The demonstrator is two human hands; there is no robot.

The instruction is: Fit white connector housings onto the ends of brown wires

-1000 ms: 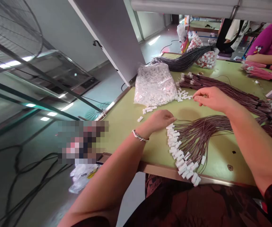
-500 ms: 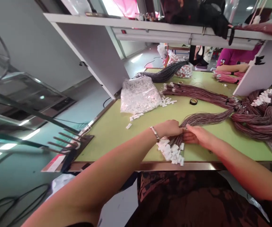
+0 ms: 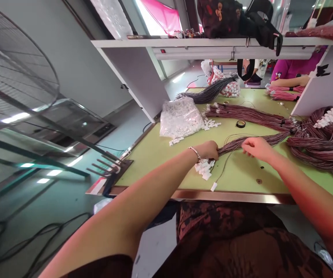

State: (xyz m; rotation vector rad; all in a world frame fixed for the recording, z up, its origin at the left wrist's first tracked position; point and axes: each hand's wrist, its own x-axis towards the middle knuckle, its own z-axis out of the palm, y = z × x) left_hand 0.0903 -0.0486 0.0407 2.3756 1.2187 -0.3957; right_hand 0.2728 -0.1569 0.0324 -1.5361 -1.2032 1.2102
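My left hand (image 3: 209, 150) is closed around a bundle of thin brown-red wires (image 3: 232, 144), near the end that carries white plastic connectors (image 3: 204, 168). Those connectors lie on the table just below my wrist. One wire has come apart from the bundle and runs toward the front edge, ending in a single white connector (image 3: 213, 187). To the right, my right hand (image 3: 256, 148) hovers at the bundle with its fingers loosely bent and apart, and nothing shows in them. The far end of the bundle reaches a larger coil of wires (image 3: 319, 150).
A clear bag of white connectors (image 3: 180, 117) sits at the left, with loose connectors (image 3: 211, 124) beside it. A roll of black tape (image 3: 240, 124) lies behind the bundle. Another wire bundle (image 3: 250, 114) stretches behind it. Across the table is a person in a purple sleeve (image 3: 292, 67).
My right hand has left the bundle beside my left hand and moved right. One wire with its connector now lies apart from the rest. The whole view has shifted slightly.
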